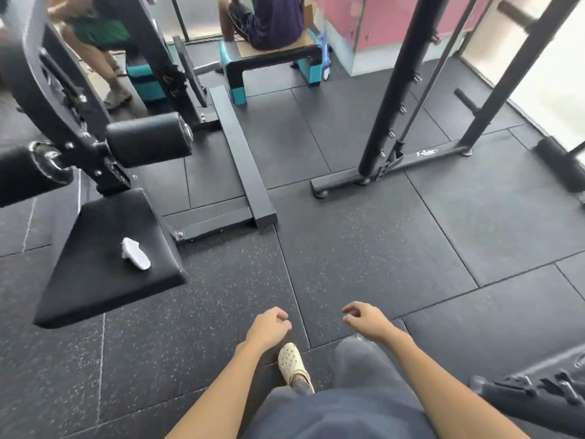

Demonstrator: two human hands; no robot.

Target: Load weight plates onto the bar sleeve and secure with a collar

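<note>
My left hand (269, 326) hangs low in the middle of the view, fingers curled loosely, holding nothing. Just to its right, my right hand (364, 318) also holds nothing, its fingers bent and slightly apart. Both hover above the black rubber floor (364, 248). A dark weight plate (190, 71) sits on a machine at the upper left, far from both hands. A bare plate peg (468, 101) sticks out of the black rack (395, 90) at the right. I see no collar and no barbell sleeve within reach.
A padded black machine seat (104, 267) with a white cloth (136, 258) on it stands at the left, with roller pads (148, 139) above it. A teal and black bench (272, 61) holds a seated person. Another person stands at the upper left. The rack's base bar (389, 169) lies ahead.
</note>
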